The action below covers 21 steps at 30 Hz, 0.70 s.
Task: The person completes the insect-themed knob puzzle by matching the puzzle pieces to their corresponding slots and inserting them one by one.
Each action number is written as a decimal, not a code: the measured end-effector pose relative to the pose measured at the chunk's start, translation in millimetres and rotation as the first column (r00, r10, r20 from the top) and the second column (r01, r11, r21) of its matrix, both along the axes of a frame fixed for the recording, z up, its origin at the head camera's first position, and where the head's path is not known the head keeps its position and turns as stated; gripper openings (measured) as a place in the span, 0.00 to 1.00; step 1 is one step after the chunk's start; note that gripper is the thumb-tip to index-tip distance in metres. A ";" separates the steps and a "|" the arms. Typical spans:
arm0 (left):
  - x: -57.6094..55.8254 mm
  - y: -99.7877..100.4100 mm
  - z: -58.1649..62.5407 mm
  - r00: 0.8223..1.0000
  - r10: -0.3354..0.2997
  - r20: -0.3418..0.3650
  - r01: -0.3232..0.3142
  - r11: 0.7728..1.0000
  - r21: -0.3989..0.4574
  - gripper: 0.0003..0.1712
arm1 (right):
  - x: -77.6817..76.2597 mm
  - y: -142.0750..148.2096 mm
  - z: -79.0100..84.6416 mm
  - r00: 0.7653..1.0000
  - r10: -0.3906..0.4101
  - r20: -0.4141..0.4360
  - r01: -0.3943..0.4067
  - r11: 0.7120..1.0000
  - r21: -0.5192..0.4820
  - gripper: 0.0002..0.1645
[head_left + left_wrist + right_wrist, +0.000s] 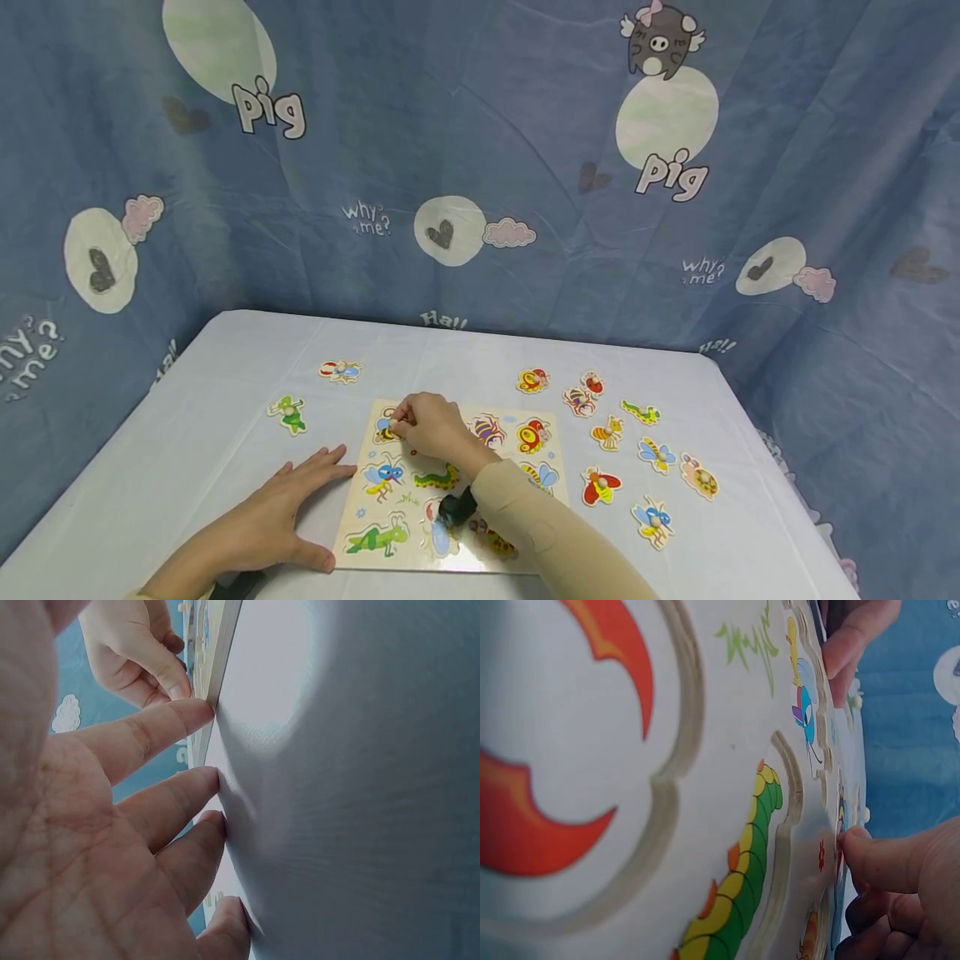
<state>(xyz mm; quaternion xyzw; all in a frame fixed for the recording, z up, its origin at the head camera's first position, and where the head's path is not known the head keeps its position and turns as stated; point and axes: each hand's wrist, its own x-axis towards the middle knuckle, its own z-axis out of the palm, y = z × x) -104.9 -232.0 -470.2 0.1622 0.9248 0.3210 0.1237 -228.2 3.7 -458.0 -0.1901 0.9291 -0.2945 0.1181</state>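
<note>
A wooden insect puzzle board (pixel 401 498) with recessed, printed shapes lies on the table. My right hand (pixel 435 427) reaches over its far left corner, thumb and fingertips pinching a bee puzzle piece (pixel 385 431) at the slot there. In the right wrist view, the thumb (pixel 885 859) comes down low against the board surface. My left hand (pixel 281 512) rests beside the board's left edge with fingers spread. Its index fingertip (pixel 196 712) touches the board's side in the left wrist view, and the other fingertips meet the white tabletop.
Left of the board lie a green insect piece (pixel 288 415) and a blue-winged piece (pixel 341 372). Several knobbed pieces are scattered to the right, among them a red-winged one (pixel 600 486) and a blue mosquito-like one (pixel 654 522). A blue printed curtain (pixel 480 150) hangs behind the white table (pixel 187 450).
</note>
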 end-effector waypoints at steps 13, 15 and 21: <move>0.8 -1.9 -0.9 1.000 -0.019 -0.014 0.019 1.000 0.010 0.64 | -0.9 1.3 -0.6 1.000 -0.016 -0.007 0.015 0.999 -0.028 0.07; 0.6 -1.9 -0.8 1.000 -0.020 -0.011 0.020 1.000 0.008 0.64 | -0.8 2.3 -0.5 1.000 -0.016 -0.004 0.016 0.999 -0.039 0.07; -1.0 0.3 1.9 1.000 -0.008 0.026 0.008 1.000 -0.006 0.67 | -2.1 6.0 0.1 1.000 -0.006 0.017 0.008 0.996 -0.094 0.08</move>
